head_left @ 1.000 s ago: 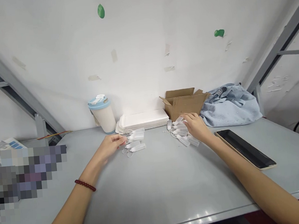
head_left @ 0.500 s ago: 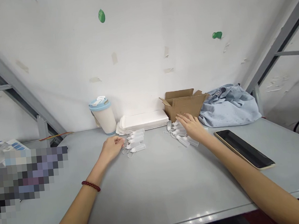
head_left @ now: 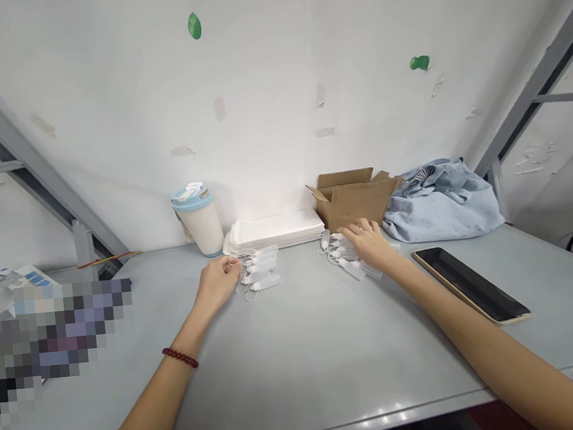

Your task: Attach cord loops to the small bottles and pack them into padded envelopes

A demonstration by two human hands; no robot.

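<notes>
On the grey table, several small translucent white plastic tubes with cord loops (head_left: 264, 267) lie in a row, one behind another. My left hand (head_left: 217, 282) is at their looped left ends, thumb and forefinger curled together. Whatever is between those fingertips is too small to make out. A second, looser cluster of the same tubes (head_left: 350, 268) lies to the right. My right hand (head_left: 368, 242) rests over that cluster with its fingers stretched out, covering part of it.
Behind the tubes lies a stack of flat white boxes (head_left: 278, 229). An open cardboard box (head_left: 358, 202) and a light blue cloth bundle (head_left: 441, 205) stand against the wall. A lidded cup (head_left: 202, 226) is at back left, a phone (head_left: 470, 282) at right.
Both hands stay at their clusters, with only slight finger movement. The whole view has shifted a little. The tubes lie as before.
</notes>
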